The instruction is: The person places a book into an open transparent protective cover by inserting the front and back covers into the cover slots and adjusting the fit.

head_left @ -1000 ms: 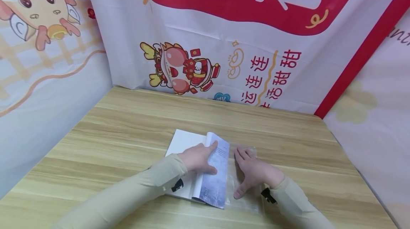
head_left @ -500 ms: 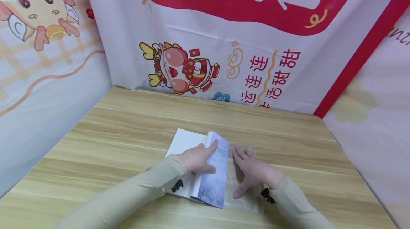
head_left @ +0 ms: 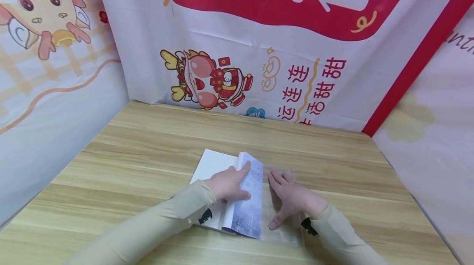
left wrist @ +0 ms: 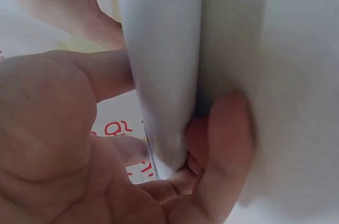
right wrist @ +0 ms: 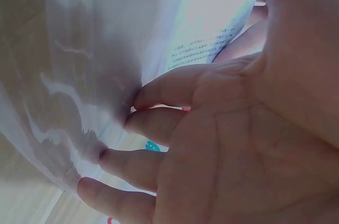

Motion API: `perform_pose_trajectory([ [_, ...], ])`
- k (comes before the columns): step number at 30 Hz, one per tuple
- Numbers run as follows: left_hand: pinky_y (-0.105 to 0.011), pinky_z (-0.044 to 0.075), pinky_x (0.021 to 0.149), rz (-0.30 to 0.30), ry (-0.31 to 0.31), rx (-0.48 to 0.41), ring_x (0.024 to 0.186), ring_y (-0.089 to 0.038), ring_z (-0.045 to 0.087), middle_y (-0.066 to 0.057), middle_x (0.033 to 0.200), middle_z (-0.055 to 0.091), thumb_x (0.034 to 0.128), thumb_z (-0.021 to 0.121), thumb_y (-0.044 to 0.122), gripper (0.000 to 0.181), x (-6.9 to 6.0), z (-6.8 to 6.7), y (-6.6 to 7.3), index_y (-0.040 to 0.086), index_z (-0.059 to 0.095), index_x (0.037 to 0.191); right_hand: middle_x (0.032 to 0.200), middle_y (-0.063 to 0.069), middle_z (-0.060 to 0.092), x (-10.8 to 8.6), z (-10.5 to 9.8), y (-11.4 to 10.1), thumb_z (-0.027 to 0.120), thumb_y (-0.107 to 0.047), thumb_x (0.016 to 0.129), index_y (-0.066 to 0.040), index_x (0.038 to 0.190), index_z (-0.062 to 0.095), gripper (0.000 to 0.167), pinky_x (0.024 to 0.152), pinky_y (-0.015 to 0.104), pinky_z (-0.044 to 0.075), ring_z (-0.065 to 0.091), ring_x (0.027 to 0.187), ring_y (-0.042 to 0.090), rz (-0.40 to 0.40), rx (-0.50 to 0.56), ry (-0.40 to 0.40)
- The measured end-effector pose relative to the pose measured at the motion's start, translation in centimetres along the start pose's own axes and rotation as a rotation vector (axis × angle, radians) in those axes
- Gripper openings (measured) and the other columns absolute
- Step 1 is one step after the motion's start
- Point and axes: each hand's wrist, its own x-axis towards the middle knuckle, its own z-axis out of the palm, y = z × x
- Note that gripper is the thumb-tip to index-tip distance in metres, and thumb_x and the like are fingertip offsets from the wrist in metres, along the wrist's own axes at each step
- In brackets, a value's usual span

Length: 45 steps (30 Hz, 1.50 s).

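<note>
Book (head_left: 214, 165) and clear plastic (head_left: 283, 235) beneath left and right hands (head_left: 227, 184) (head_left: 295, 197) respectively

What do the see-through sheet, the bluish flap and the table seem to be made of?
The see-through sheet: probably thin, glossy plastic; it wrinkles, catches light and lets the table show through.
The bluish flap: likely smooth printed paper or card; it curls over and carries small lettering.
The table: wood or wood-patterned laminate; pale, streaky grain shows.
</note>
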Motion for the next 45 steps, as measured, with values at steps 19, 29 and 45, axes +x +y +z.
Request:
perform_pose_trajectory([
  [19,-0.03,0.05,0.044,0.144,-0.107,-0.4,0.051,-0.017,0.056,-0.008,0.076,0.06,0.0995,0.059,0.029,0.073,1.9,-0.4,-2.7,0.008,0.017,0.156,0.16,0.024,0.007,-0.1,-0.2,-0.3,0.087,-0.063,0.057,0.009,0.152,0.017,0.138,0.111,0.057,0.026,0.009,0.142,0.048,0.006,0.025,-0.03],
  [29,-0.032,0.056,0.05,-0.001,-0.024,-0.464,0.055,-0.019,0.064,-0.007,0.071,0.066,0.0888,0.073,0.039,0.04,1.7,0.1,-2.5,0.003,0.059,0.095,0.16,0.024,0.006,0.1,0.1,-0.3,0.089,-0.059,0.055,0.01,0.151,0.018,0.138,0.111,0.058,0.024,0.01,0.142,0.05,0.01,0.04,-0.004],
  [45,-0.03,0.053,0.041,-0.005,-0.053,-0.428,0.045,-0.023,0.065,-0.007,0.056,0.065,0.0919,0.069,0.038,0.035,1.6,0.4,-2.1,0.008,0.067,0.076,0.161,0.022,0.007,0.3,0.2,-0.6,0.093,-0.053,0.053,0.008,0.152,0.019,0.138,0.111,0.06,0.022,0.009,0.143,0.048,0.055,0.08,0.0],
])
